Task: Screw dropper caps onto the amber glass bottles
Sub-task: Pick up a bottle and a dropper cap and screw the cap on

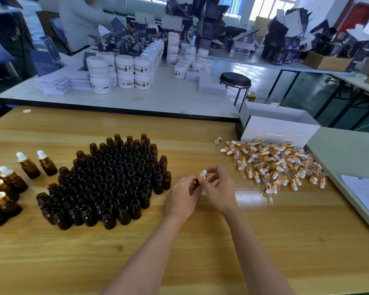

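Where the fingertips (210, 172) of the right hand (218, 188) meet, a dropper cap (203, 174) is pinched at its gold collar, white bulb uppermost. Just below it, a bottle (196, 184) is gripped in the curled fingers of the left hand (182, 196) and largely hidden. Its long axis is judged near upright, in line with the cap. Thread engagement cannot be told. Open bottles (107, 179) are massed to the left, and loose caps (275, 165) are heaped to the right.

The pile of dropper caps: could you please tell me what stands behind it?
A white cardboard box stands behind the pile of dropper caps, right against its far edge. The box's wall hides whatever lies inside.
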